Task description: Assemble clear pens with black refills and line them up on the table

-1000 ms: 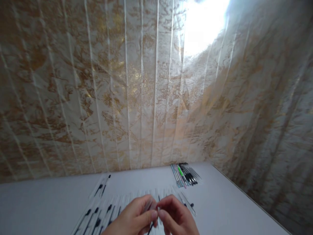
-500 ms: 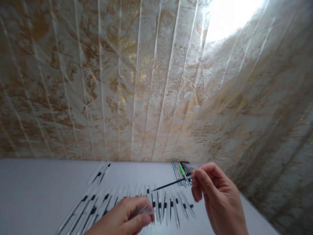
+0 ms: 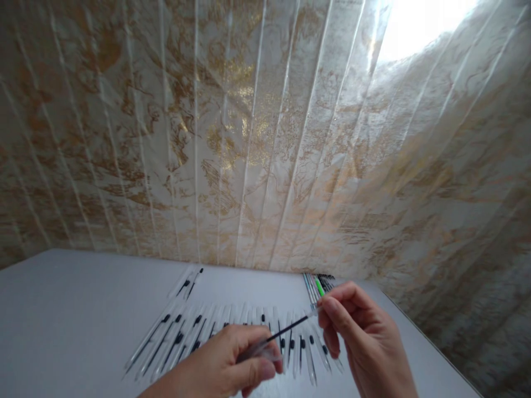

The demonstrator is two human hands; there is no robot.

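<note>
My right hand pinches a thin pen refill by its pale end, with the dark ink part slanting down to the left. My left hand is closed around a clear pen barrel, mostly hidden by the fingers. The refill's far end meets the barrel at the left hand's fingertips; I cannot tell whether it is inside. Below and behind the hands lie several clear pen barrels, with dark refills and small black caps on or beside them.
A white table carries the spread-out pen parts. Two further pen sets lie toward the back left. At the back right, a bundle of pens includes a bright green one. A gold-patterned curtain hangs behind the table.
The refill's tip, apart from the left hand before, is now at the barrel there. My hands have come closer together, and the camera view has shifted left.
</note>
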